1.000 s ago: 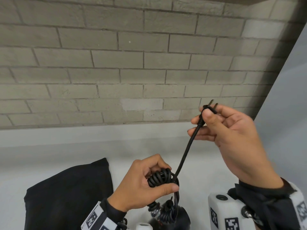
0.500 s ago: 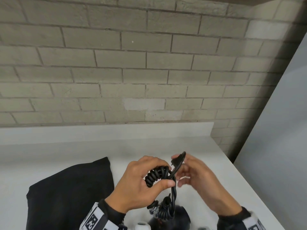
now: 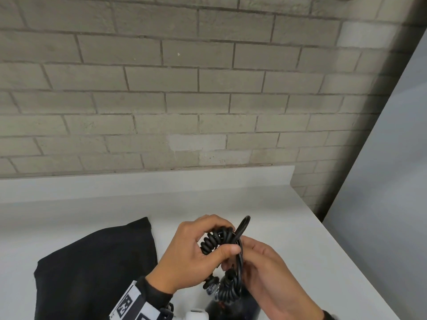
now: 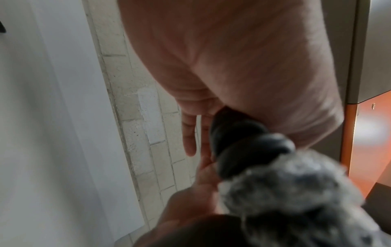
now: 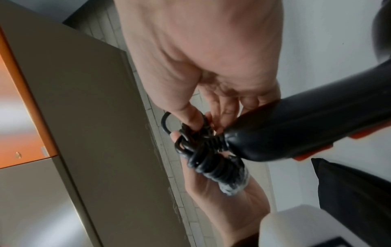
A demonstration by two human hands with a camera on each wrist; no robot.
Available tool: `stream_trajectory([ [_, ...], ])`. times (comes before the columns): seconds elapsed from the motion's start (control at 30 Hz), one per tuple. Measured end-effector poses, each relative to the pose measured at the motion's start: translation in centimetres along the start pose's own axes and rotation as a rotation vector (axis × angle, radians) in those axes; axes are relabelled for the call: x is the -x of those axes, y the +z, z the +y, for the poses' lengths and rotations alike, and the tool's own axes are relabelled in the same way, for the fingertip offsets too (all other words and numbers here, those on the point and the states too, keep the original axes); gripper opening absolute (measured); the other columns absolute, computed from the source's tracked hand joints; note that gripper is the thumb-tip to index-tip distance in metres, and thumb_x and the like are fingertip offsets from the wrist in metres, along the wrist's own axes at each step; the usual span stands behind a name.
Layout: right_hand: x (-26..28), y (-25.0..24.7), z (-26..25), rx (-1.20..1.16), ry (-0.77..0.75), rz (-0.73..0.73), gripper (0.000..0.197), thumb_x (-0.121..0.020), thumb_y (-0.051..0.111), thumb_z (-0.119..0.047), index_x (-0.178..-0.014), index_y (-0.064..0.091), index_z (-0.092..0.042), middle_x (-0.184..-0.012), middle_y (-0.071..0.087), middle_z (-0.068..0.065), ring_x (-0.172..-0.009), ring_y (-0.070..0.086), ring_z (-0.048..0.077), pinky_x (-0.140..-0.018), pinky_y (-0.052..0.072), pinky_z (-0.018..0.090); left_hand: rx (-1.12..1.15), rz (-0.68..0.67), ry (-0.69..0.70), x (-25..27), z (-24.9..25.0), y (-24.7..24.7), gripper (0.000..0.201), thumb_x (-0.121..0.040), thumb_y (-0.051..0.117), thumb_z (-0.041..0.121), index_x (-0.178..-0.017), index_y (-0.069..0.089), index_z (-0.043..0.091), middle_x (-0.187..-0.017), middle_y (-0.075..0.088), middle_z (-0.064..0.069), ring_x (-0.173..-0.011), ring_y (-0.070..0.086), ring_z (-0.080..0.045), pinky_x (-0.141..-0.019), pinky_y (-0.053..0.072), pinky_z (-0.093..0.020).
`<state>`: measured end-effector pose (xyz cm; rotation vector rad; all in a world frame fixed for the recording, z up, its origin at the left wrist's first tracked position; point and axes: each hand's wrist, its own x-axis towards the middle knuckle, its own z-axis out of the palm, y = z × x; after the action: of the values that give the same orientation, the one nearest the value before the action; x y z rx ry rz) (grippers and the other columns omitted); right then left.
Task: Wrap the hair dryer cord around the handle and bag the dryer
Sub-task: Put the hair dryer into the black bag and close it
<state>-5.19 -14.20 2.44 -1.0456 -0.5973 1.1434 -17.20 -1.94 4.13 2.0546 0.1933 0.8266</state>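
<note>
The black hair dryer (image 3: 231, 306) hangs low at the bottom edge; its handle (image 5: 296, 133) with orange buttons shows in the right wrist view. My left hand (image 3: 208, 255) grips the bunched coiled cord (image 3: 215, 239) just above the handle's end. My right hand (image 3: 261, 262) is close against it on the right, thumb and fingers pinching the straight end of the cord (image 5: 190, 127). A small loop of cord (image 3: 245, 225) sticks up above both hands. The plug is hidden. The left wrist view is blurred, showing cord coils (image 4: 243, 142) in my palm.
A black cloth bag (image 3: 92, 269) lies flat on the white counter (image 3: 231, 204) to the left of my hands. A grey brick wall (image 3: 208, 100) stands behind, and the counter's right edge (image 3: 342, 250) runs diagonally close to my right hand.
My right hand came down from the upper right with the cord's end to the bundle. The taut straight stretch of cord is now folded into a small loop above the coils.
</note>
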Motion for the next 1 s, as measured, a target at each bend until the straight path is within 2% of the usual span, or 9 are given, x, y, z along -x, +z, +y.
stream_trajectory([
  [0.1,0.1,0.1,0.2,-0.015,-0.013,0.0,0.039,-0.073,0.069,-0.017,-0.104,0.07,0.006,-0.101,0.065,0.035,-0.086,0.064,0.029,-0.082,0.044,0.038,-0.001,0.004,0.0,-0.1,-0.1,-0.1,0.022,-0.081,0.077,0.037,-0.098,0.071,0.024,-0.09,0.073,0.007,-0.091,0.07,-0.02,-0.083,0.053,-0.032],
  [0.23,0.4,-0.3,0.3,-0.035,-0.001,0.005,0.045,-0.076,0.066,-0.028,-0.107,0.071,0.004,-0.117,0.063,0.034,-0.108,0.062,0.041,-0.102,0.038,0.057,0.038,0.024,-0.018,-0.1,-0.1,-0.2,0.021,-0.081,0.078,0.033,-0.097,0.072,0.021,-0.088,0.075,0.005,-0.088,0.072,-0.019,-0.082,0.053,-0.026],
  [0.33,0.8,-0.6,0.2,-0.005,-0.005,-0.04,0.066,-0.072,0.067,-0.051,-0.113,0.069,0.001,-0.114,0.066,0.028,-0.103,0.06,0.036,-0.091,0.043,0.047,0.084,0.051,-0.057,-0.1,-0.1,-0.4,0.023,-0.077,0.08,0.034,-0.094,0.072,0.021,-0.085,0.076,0.005,-0.084,0.072,-0.018,-0.081,0.052,-0.023],
  [0.5,1.1,-0.5,0.3,0.115,-0.071,-0.17,0.061,-0.076,0.081,-0.029,-0.123,0.06,0.004,-0.122,0.063,0.03,-0.119,0.058,0.043,-0.107,0.042,0.049,0.158,0.006,-0.103,-0.4,-0.2,-0.3,0.024,-0.074,0.084,0.035,-0.09,0.07,0.023,-0.088,0.076,-0.002,-0.085,0.072,-0.021,-0.082,0.054,-0.027],
  [0.63,1.0,-0.9,0.1,0.151,-0.08,-0.219,0.062,-0.074,0.082,-0.037,-0.115,0.064,0.005,-0.112,0.065,0.029,-0.109,0.061,0.033,-0.096,0.048,0.034,0.346,-0.06,-0.218,-0.4,-0.1,-0.3,0.035,-0.075,0.081,0.029,-0.095,0.063,0.006,-0.107,0.075,-0.008,-0.101,0.07,-0.028,-0.088,0.056,-0.049],
  [0.73,1.0,-1.0,-0.1,0.19,-0.103,-0.259,0.063,-0.068,0.083,-0.047,-0.105,0.068,0.002,-0.1,0.069,0.012,-0.102,0.062,0.025,-0.091,0.046,0.029,0.513,-0.106,-0.29,-0.2,-0.1,0.1,0.042,-0.079,0.078,0.021,-0.112,0.059,0.005,-0.106,0.074,-0.014,-0.094,0.067,-0.043,-0.083,0.051,-0.063],
  [0.83,1.0,-0.9,0.0,0.166,-0.119,-0.275,0.065,-0.069,0.082,-0.048,-0.105,0.068,0.004,-0.099,0.069,0.011,-0.099,0.063,0.026,-0.091,0.046,0.032,0.534,-0.124,-0.282,-0.2,0.3,0.4,0.056,-0.083,0.076,0.018,-0.134,0.054,0.028,-0.093,0.068,-0.013,-0.082,0.059,-0.033,-0.079,0.05,-0.05],
  [0.93,1.3,-0.9,-0.1,0.199,-0.171,-0.225,0.068,-0.058,0.089,-0.049,-0.097,0.07,0.003,-0.088,0.068,0.009,-0.089,0.064,0.022,-0.085,0.048,0.032,0.409,-0.099,-0.246,-0.3,0.5,0.7,0.04,-0.083,0.075,0.024,-0.122,0.066,0.027,-0.097,0.066,-0.016,-0.084,0.062,-0.025,-0.083,0.054,-0.046],
  [1.0,1.8,-0.7,-0.1,0.33,-0.216,-0.143,0.061,-0.044,0.096,-0.038,-0.092,0.072,-0.01,-0.08,0.069,0.002,-0.08,0.066,0.02,-0.076,0.053,0.03,0.328,-0.052,-0.237,-0.5,0.5,0.9,0.034,-0.08,0.077,0.031,-0.112,0.071,0.028,-0.102,0.072,-0.005,-0.09,0.067,-0.017,-0.088,0.055,-0.04],
])
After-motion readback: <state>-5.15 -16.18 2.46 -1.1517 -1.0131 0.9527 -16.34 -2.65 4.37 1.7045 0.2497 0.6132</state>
